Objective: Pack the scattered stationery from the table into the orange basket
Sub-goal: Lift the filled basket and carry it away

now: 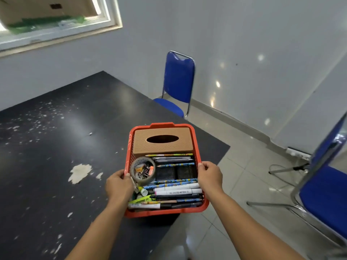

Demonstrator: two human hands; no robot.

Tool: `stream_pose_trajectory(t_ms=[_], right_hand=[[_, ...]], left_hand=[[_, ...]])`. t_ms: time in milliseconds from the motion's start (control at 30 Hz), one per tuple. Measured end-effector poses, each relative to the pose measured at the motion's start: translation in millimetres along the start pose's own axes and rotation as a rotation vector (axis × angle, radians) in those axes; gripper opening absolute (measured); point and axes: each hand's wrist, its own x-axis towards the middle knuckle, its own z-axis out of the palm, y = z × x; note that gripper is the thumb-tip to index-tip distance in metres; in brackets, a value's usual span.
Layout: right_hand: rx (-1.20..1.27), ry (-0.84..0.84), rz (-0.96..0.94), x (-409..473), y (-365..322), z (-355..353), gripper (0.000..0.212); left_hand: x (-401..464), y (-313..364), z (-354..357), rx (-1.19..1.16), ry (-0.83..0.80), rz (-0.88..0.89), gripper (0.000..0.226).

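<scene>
Right now my left hand (pixel 118 186) grips the left rim of the orange basket (pixel 164 212), fingers curled over its edge, and my right hand (pixel 210 175) grips the right rim the same way, thumb lying along the top. Both bare forearms reach in from the bottom of the view. Between my hands, the basket is packed: a brown tissue box (pixel 163 140) fills its far end, a roll of clear tape (pixel 143 170) with binder clips inside its ring lies by my left fingers, two black mesh holders (pixel 176 173) lie next to it, and pencils and white markers (pixel 178 191) lie crosswise toward the near end. The basket is at the near right corner of the dark, scuffed worktop (pixel 62 147); I cannot tell whether it rests there or is lifted. Beyond it stands a blue chair (pixel 178 81) by the pale wall, and another blue chair (pixel 326 194) stands at my right on the tiled floor.
</scene>
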Motion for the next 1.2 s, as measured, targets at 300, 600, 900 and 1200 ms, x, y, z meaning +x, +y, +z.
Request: stream_pose_trajectory(t_ms=[300, 600, 900, 1200], right_hand=[[0.046, 0.117, 0.088, 52, 37, -75, 0.034], [0.126, 0.241, 0.192, 99, 64, -131, 0.034], [0.172, 0.34, 0.293, 180, 79, -174, 0.032], [0.168, 0.438, 0.39, 257, 86, -211, 0.032]], left_hand=[[-21, 65, 84, -0.028, -0.169, 0.028, 0.022], [-25, 118, 164, 0.004, -0.309, 0.114, 0.023], [-2, 189, 264, 0.011, -0.452, 0.194, 0.026], [20, 262, 350, 0.064, -0.588, 0.269, 0.029]])
